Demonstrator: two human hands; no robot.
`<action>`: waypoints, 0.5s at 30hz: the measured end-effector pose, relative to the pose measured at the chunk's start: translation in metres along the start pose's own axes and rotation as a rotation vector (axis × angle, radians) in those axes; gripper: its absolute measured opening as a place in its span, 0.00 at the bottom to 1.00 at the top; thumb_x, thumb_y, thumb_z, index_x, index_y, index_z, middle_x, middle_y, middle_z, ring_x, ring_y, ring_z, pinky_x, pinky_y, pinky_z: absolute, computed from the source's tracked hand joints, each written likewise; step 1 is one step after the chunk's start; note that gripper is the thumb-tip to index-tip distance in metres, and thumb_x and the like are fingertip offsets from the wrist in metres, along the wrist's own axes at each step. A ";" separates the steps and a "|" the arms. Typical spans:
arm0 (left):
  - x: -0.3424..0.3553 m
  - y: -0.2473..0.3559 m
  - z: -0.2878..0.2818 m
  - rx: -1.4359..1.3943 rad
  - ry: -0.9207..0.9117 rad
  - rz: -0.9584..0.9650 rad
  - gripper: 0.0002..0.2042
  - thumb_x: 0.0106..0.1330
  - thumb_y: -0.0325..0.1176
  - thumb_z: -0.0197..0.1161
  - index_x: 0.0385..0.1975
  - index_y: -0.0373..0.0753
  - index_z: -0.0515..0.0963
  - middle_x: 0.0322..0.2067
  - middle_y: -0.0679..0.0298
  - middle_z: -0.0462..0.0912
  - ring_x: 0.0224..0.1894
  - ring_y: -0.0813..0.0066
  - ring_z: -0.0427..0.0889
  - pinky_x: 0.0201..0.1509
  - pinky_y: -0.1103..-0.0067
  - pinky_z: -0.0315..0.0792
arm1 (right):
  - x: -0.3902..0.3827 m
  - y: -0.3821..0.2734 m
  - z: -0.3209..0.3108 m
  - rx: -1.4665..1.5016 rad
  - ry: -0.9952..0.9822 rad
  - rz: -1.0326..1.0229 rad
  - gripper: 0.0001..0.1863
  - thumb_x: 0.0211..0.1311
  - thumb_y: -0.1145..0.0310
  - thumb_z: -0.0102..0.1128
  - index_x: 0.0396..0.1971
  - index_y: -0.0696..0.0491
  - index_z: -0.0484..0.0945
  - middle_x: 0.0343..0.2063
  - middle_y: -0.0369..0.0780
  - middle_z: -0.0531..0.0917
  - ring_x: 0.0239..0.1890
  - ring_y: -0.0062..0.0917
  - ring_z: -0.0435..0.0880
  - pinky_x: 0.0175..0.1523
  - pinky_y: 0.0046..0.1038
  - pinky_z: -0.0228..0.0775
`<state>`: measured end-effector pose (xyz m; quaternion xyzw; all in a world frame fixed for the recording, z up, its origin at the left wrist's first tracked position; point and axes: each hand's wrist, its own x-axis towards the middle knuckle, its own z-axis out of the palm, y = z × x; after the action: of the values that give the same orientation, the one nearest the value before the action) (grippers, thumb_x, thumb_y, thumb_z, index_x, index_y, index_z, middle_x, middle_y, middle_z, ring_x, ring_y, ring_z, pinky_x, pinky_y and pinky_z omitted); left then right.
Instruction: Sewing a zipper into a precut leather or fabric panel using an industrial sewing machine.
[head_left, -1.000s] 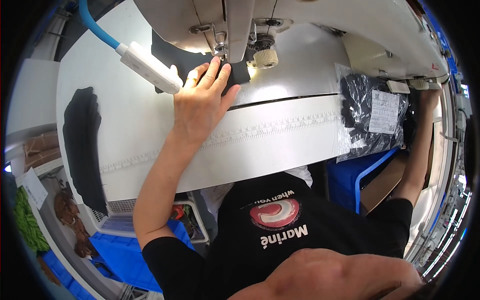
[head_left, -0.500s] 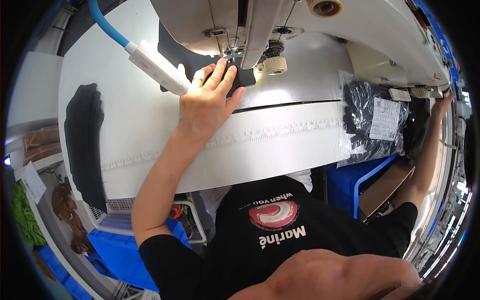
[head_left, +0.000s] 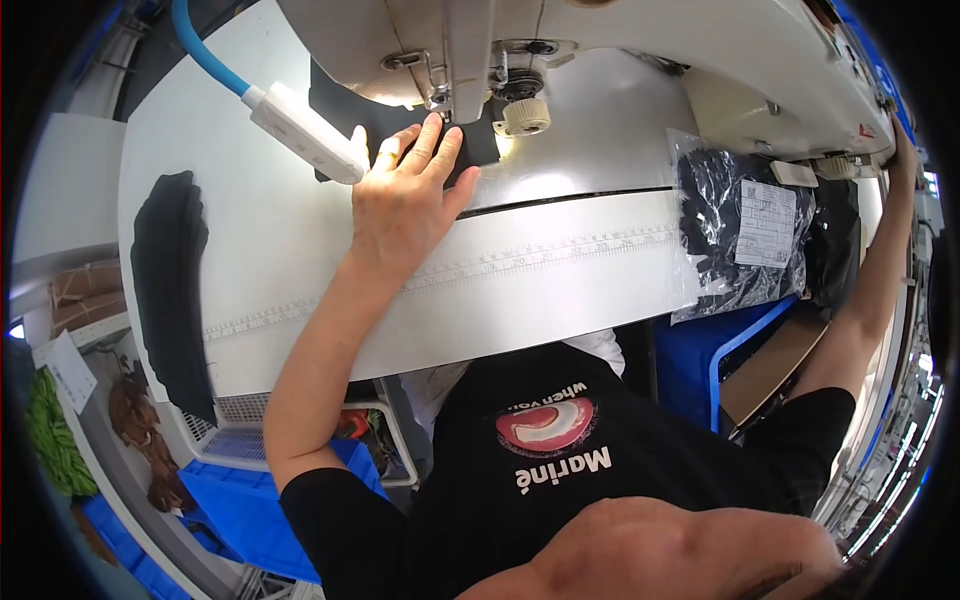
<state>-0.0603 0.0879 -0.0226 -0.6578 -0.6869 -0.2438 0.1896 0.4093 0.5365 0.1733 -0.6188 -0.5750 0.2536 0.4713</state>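
Note:
My left hand [head_left: 403, 208] lies flat with fingers spread on a piece of black cloth [head_left: 345, 112]. Its fingertips are close to the presser foot [head_left: 441, 100] of a white sewing machine [head_left: 640, 50], and a ring shows on one finger. Part of the cloth is hidden beneath the machine head. At the far right, my right hand [head_left: 902, 155] reaches up against the end of the machine; its fingers are hidden there. A white lamp-like bar [head_left: 300, 132] on a blue hose hangs beside my left hand.
A stack of black cloth pieces [head_left: 168, 285] lies at the table's left. On the right sits a clear plastic bag [head_left: 708, 270] of black pieces with a white label. A printed ruler [head_left: 560, 250] runs along the white table. Blue crates [head_left: 688, 375] stand below the edge.
My right hand has moved farther up along the machine's end. My left hand stays flat on the cloth by the presser foot. The whole view has shifted slightly.

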 end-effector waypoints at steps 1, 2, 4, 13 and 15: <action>0.001 0.003 -0.001 0.020 -0.003 -0.002 0.17 0.53 0.38 0.69 0.40 0.36 0.81 0.47 0.56 0.82 0.45 0.62 0.81 0.60 0.50 0.64 | 0.003 -0.002 0.004 0.087 0.144 0.158 0.22 0.68 0.65 0.51 0.56 0.63 0.71 0.51 0.45 0.78 0.52 0.31 0.79 0.57 0.28 0.71; 0.003 0.008 -0.002 0.029 -0.008 0.020 0.17 0.53 0.38 0.69 0.40 0.36 0.81 0.47 0.56 0.82 0.45 0.62 0.81 0.60 0.50 0.64 | 0.003 0.004 0.003 0.350 0.153 0.107 0.21 0.68 0.66 0.53 0.56 0.63 0.71 0.51 0.46 0.78 0.52 0.31 0.79 0.58 0.29 0.70; 0.009 0.027 -0.002 0.300 -0.136 0.123 0.16 0.58 0.38 0.66 0.41 0.33 0.78 0.45 0.56 0.81 0.46 0.65 0.80 0.55 0.61 0.70 | 0.009 0.019 0.001 0.518 0.152 -0.004 0.21 0.69 0.66 0.52 0.57 0.62 0.70 0.53 0.47 0.76 0.55 0.32 0.77 0.58 0.30 0.69; 0.055 0.055 0.026 0.004 -0.324 0.053 0.22 0.61 0.43 0.63 0.47 0.31 0.73 0.47 0.56 0.79 0.49 0.66 0.78 0.56 0.67 0.69 | 0.064 0.030 -0.028 -0.151 0.109 -0.037 0.24 0.60 0.50 0.58 0.46 0.55 0.82 0.40 0.39 0.84 0.41 0.23 0.81 0.46 0.25 0.71; 0.020 0.051 0.001 -0.152 -0.236 0.098 0.21 0.60 0.40 0.64 0.52 0.37 0.74 0.50 0.60 0.80 0.53 0.67 0.78 0.61 0.64 0.65 | 0.062 0.036 -0.027 -0.206 0.048 -0.157 0.25 0.58 0.48 0.59 0.45 0.52 0.83 0.41 0.40 0.84 0.41 0.23 0.81 0.46 0.25 0.71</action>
<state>-0.0108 0.1049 -0.0073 -0.7271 -0.6511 -0.2066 0.0686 0.4627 0.5912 0.1681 -0.6228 -0.6334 0.1406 0.4372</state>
